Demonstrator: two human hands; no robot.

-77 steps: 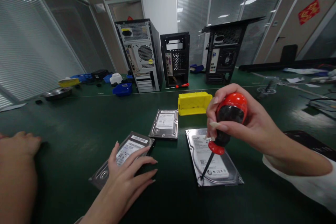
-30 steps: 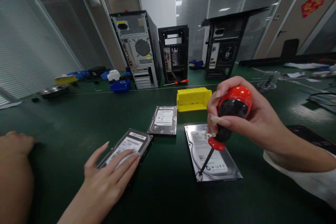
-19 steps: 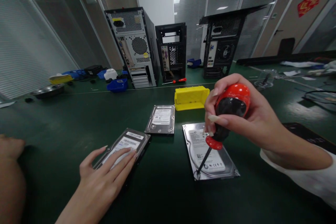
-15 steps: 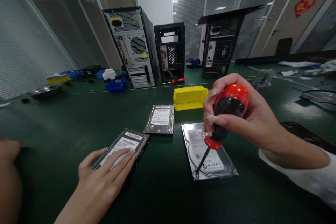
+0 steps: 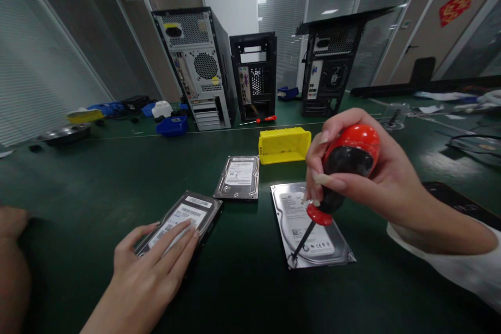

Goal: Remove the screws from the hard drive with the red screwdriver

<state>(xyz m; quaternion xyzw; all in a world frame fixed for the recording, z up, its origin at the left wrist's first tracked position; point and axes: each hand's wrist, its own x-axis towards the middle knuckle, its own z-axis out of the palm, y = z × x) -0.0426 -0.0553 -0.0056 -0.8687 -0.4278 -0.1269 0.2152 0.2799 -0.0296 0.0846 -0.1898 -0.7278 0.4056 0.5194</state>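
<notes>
A screwdriver point(image 5: 349, 154) with a bulbous red and black handle is gripped in my right hand point(image 5: 376, 182), leaning to the right. Its tip meets the near left corner of a silver hard drive point(image 5: 313, 227), which lies flat on the table. My left hand point(image 5: 151, 266) rests palm down across a second hard drive point(image 5: 183, 214), its fingers stretched over the label and covering part of it. Between and behind these two lies a third hard drive point(image 5: 237, 177), untouched.
A yellow bin point(image 5: 285, 145) stands behind the drives. Computer cases point(image 5: 203, 68) line the back, with another screwdriver point(image 5: 266, 119) before them. Blue bins point(image 5: 172, 126) and a metal bowl point(image 5: 66, 134) are left. Another person's arm point(image 5: 13, 266) shows at the left edge.
The screwdriver handle and my right hand have shifted slightly right, while the tip stays at the same corner. My left hand has slid a little left and down over its drive.
</notes>
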